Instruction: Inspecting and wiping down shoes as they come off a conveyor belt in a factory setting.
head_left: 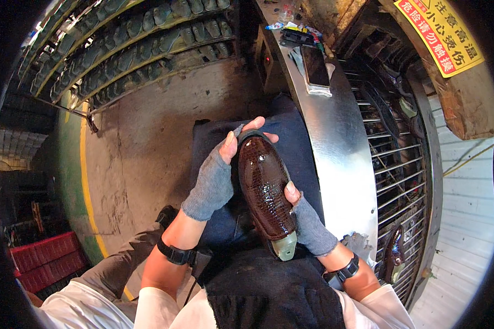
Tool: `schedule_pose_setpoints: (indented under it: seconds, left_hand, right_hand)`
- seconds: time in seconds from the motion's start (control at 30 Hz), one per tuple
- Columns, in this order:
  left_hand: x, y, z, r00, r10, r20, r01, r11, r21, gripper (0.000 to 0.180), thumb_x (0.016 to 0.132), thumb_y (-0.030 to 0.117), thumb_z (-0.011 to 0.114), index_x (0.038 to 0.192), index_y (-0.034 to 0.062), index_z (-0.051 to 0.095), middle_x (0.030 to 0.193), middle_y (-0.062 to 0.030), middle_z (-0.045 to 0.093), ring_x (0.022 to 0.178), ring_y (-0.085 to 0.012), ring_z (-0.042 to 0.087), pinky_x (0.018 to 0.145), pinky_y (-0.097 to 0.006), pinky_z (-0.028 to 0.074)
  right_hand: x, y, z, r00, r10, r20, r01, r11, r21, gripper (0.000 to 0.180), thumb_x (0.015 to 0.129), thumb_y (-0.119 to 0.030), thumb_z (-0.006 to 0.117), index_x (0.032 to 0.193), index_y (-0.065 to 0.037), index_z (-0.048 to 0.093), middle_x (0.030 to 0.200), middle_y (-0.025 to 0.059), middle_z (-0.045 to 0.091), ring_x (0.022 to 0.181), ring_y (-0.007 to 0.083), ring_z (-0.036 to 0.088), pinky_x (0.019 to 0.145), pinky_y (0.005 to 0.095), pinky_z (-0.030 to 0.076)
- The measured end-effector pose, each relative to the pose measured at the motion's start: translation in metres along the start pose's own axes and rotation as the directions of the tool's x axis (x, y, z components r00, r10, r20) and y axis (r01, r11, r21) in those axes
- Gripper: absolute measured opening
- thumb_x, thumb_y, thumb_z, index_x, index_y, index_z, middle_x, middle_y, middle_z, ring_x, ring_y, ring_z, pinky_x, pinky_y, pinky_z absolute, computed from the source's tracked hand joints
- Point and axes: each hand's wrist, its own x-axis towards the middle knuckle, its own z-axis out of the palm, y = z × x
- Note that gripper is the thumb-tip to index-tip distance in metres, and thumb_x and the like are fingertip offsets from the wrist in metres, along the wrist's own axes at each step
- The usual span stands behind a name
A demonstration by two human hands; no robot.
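Nearest, over the lap: a glossy dark-brown snakeskin-pattern leather shoe upper on a pale green plastic last [266, 192], held lengthwise, toe pointing away, heel block toward the body. Left hand [214, 178] in a grey fingerless glove wraps the left flank, fingers curled over the toe end, thumb pressed on top. Right hand [307, 219], same kind of glove, grips the heel side; only the thumb tip shows pressed against the leather, the other fingers are behind the shoe, can't tell their spread.

Step, by my read: handling or checking the lasted upper, held in the air above a dark blue cloth pad [293, 148]. Next move likely calls for a firm two-hand hold while turning it, no slipping on the shiny leather.

Further right: curved shiny metal surface [340, 153] carrying a dark phone [315, 67] and small clutter, too blurred to name. Beyond it a wire rack [398, 164] with another brown shoe [392, 253] low down. Far left: rows of grey-green lasts on shelves [148, 38].

Sole side is hidden; both wrists wear black straps.
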Motion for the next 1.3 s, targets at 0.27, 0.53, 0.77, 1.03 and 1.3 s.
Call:
schedule_pose_setpoints:
  seconds: [0.27,0.53,0.77,1.03,1.3]
  left_hand:
    - [-0.019,0.015,0.023,0.999,0.031,0.025,-0.035,0.983,0.182,0.114,0.081,0.056,0.089,0.166,0.0065,0.032,0.145,-0.0207,0.061,0.125,-0.0256,0.065,0.107,-0.041,0.054]
    - [-0.047,0.036,0.047,0.983,0.177,0.044,-0.177,0.862,0.475,0.078,0.084,0.018,0.088,0.149,0.0031,0.046,0.139,-0.0172,0.067,0.122,-0.0221,0.068,0.108,-0.037,0.054]
    - [-0.066,0.049,0.045,0.996,0.09,0.012,-0.087,0.906,0.413,0.094,0.08,0.014,0.09,0.159,0.0006,0.04,0.142,-0.019,0.067,0.128,-0.0234,0.066,0.115,-0.038,0.048]
    - [-0.073,0.043,0.057,0.993,0.11,-0.045,-0.098,0.973,0.21,0.094,0.081,0.015,0.09,0.157,0.0044,0.034,0.154,-0.0303,0.053,0.136,-0.035,0.062,0.116,-0.048,0.05]
    - [-0.071,0.044,0.039,0.872,0.485,-0.068,-0.489,0.871,-0.052,0.099,0.076,0.023,0.098,0.152,0.0175,0.035,0.152,-0.024,0.053,0.138,-0.0511,0.056,0.119,-0.068,0.042]
  right_hand:
    - [-0.01,-0.003,-0.005,0.997,0.011,0.074,-0.003,0.994,-0.111,0.082,0.102,-0.066,0.062,0.152,-0.003,0.05,0.137,0.0137,0.067,0.118,0.0239,0.071,0.102,0.0368,0.06]
    - [-0.025,0.003,-0.002,0.993,-0.11,0.046,0.119,0.938,-0.327,0.071,0.101,-0.066,0.063,0.119,0.002,0.074,0.095,0.0089,0.079,0.086,0.0148,0.075,0.076,0.0292,0.061]
    - [-0.027,-0.004,0.006,0.989,-0.088,0.116,0.123,0.929,-0.349,0.063,0.1,-0.057,0.068,0.11,0.005,0.076,0.093,0.0084,0.078,0.084,0.0138,0.073,0.073,0.029,0.059]
    - [-0.023,-0.013,0.003,0.981,-0.126,0.147,0.173,0.912,-0.371,0.06,0.102,-0.052,0.065,0.108,0.006,0.075,0.092,0.0063,0.076,0.082,0.0119,0.069,0.071,0.0275,0.056]
    - [-0.048,-0.026,-0.023,0.983,0.012,0.186,0.028,0.977,-0.21,0.08,0.106,-0.063,0.057,0.149,0.004,0.055,0.126,0.016,0.072,0.106,0.0212,0.072,0.095,0.0334,0.06]
